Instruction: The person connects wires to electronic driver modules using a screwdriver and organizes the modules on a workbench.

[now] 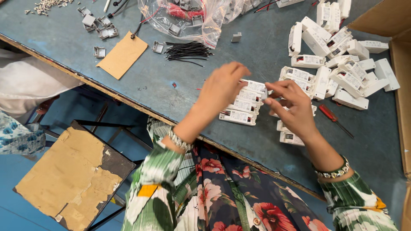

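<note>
**Both hands at a row of white boxes on the blue-grey surface**

The left hand (220, 87) lies palm down over a short row of white plastic boxes (242, 105) with labels, set side by side near the near edge of the surface (171, 85). Its fingers curl over the far end of the row and touch the topmost box; whether they pinch it or merely rest on it I cannot tell. The right hand (291, 105) comes in from the right, thumb and forefinger closed on the end of that same far box, so the right grip is clenched on the row.

Under the right palm a few more white boxes (289, 137) lie flat. Just right of them rests a red-handled screwdriver (336, 120). Far and to the right a loose heap of the same boxes (342, 55) spreads toward a cardboard box wall (400, 60).

To the far left lie a bundle of black wires (186, 50), a brown card tag (123, 54), small grey clips (98, 25), a clear bag of parts (188, 17) and a scatter of screws (45, 6). Both wrists wear bracelets, the sleeves are green-patterned.
</note>
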